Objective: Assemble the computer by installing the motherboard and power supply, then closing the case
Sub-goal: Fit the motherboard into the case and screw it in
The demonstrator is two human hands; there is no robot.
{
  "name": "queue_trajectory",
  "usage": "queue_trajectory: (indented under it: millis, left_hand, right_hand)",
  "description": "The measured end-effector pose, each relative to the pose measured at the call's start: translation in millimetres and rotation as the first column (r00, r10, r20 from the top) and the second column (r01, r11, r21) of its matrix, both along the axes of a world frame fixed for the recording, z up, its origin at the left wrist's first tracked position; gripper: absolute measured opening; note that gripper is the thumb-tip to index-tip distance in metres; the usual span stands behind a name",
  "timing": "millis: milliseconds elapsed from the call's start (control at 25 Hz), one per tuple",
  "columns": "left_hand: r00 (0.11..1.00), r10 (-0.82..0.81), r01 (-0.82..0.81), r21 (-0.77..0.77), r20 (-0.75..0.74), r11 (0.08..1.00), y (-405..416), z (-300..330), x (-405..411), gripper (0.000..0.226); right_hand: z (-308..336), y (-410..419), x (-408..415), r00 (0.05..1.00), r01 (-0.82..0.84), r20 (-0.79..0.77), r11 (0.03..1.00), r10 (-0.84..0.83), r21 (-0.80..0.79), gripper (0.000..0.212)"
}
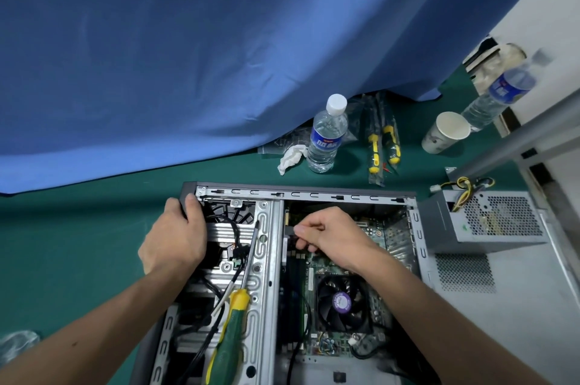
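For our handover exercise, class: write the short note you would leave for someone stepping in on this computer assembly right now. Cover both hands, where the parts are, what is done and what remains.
Left hand grips the far-left corner of the open case, steadying it. Right hand pinches a small dark connector at the motherboard's edge.

Motherboard, with its CPU fan, already lies inside the case; whether it is screwed down cannot be told. The green and yellow screwdriver rests on the drive cage.

Power supply sits outside, to the right of the case, cables loose.

Left: finish this connection, install the power supply, close the case.
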State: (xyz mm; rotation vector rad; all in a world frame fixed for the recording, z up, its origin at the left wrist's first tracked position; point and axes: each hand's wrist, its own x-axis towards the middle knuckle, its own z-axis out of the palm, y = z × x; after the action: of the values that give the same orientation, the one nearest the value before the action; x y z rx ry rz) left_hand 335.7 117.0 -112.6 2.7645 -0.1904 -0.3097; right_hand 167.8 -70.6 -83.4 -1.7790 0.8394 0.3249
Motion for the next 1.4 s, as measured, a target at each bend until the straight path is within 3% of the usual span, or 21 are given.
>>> queue_trajectory:
  millis: [80,200,280,400,440,560,640,720,800,1000,1240,1400]
  left_hand:
    - [1.0,-0.002,0.002,-0.009,0.003,1.0,-2,1,-1,0.051]
    - [1.0,0.011,-0.011,0.005,0.004,1.0,-1,0,2,0.051]
    - [1.0,0.022,-0.022,-0.016,-0.014,1.0,-1,-1,3,0.052]
    - [0.997,0.031,-0.034,-0.037,-0.067,0.999,-3,0,3,0.052]
    - [0.994,0.031,-0.039,-0.071,-0.107,0.997,-4,3,2,0.053]
    - [0.971,-0.002,-0.085,-0.355,-0.239,0.931,0,24,-1,0.048]
    - [0.984,-0.092,0.016,-0.441,-0.151,0.897,10,43,-9,0.049]
    - [0.978,-0.209,0.197,-0.362,0.006,0.911,26,60,-27,0.047]
    - [0.931,-0.363,0.364,-0.194,0.042,0.911,44,71,-58,0.044]
    - [0.864,-0.446,0.476,0.09,-0.235,0.875,62,76,-99,0.034]
    - [0.854,-0.428,0.454,0.02,-0.298,0.891,59,85,-96,0.017]
    - [0.887,-0.436,0.452,0.096,-0.153,0.887,62,118,-92,0.014]
  right_hand:
    - [6,0,-14,0.999,0.024,0.041,0.992,-0.019,-0.122,0.021]
    - [11,3,-50,1.0,0.014,0.015,0.896,-0.008,-0.444,0.035]
    - [16,5,-84,1.0,-0.019,-0.028,0.796,0.003,-0.605,0.038]
    - [17,10,-131,1.0,-0.024,-0.031,0.57,-0.002,-0.821,0.045]
    - [16,13,-143,0.996,-0.07,-0.094,0.553,-0.014,-0.83,0.055]
    - [9,21,-161,0.952,-0.237,-0.305,0.656,0.012,-0.716,0.073]
    - [6,24,-162,0.933,-0.307,-0.354,0.642,0.059,-0.702,0.071]
    - [11,25,-161,0.938,-0.311,-0.334,0.632,0.087,-0.71,0.072]
    - [20,26,-166,0.949,-0.283,-0.304,0.652,0.083,-0.704,0.073]
    - [40,46,-183,0.97,-0.199,-0.24,0.72,0.046,-0.665,0.072]
    - [57,57,-206,0.986,-0.051,-0.155,0.789,-0.056,-0.612,0.07]
    - [68,63,-215,0.989,0.037,-0.094,0.796,-0.118,-0.605,0.071]
